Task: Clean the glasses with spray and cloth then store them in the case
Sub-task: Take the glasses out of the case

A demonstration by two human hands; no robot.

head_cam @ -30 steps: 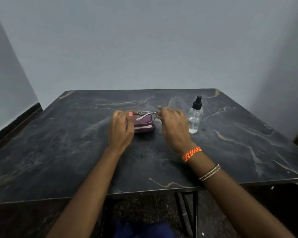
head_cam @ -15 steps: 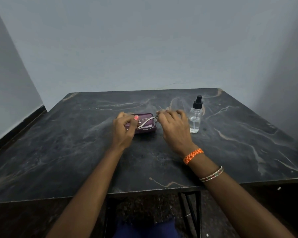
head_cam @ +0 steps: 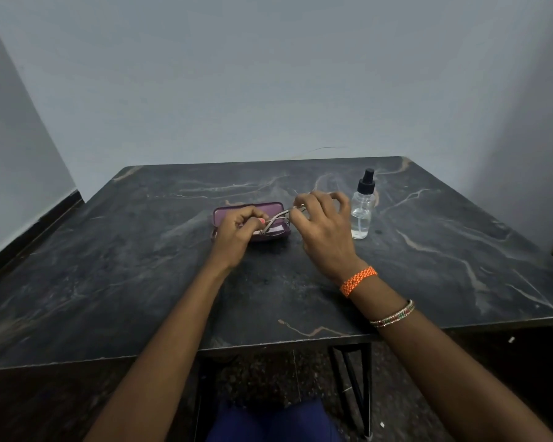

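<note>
While your left hand (head_cam: pixel 237 228) and right hand (head_cam: pixel 324 224) each pinch an end of the glasses (head_cam: pixel 276 220), you hold them just over the open case (head_cam: pixel 237 208) between your hands on the bench (head_cam: pixel 141 266), spray bottle (head_cam: pixel 362 208) beside your right hand for reach.

The scene is lit dimly and evenly, with no single source discernible. Soft shadows are cast beneath the forearms on the dark table (head_cam: pixel 109 266). Faint highlights are seen on the spray bottle (head_cam: pixel 361 215). Straight edges are bowed by wide-angle distortion, and fine detail is softened throughout.
</note>
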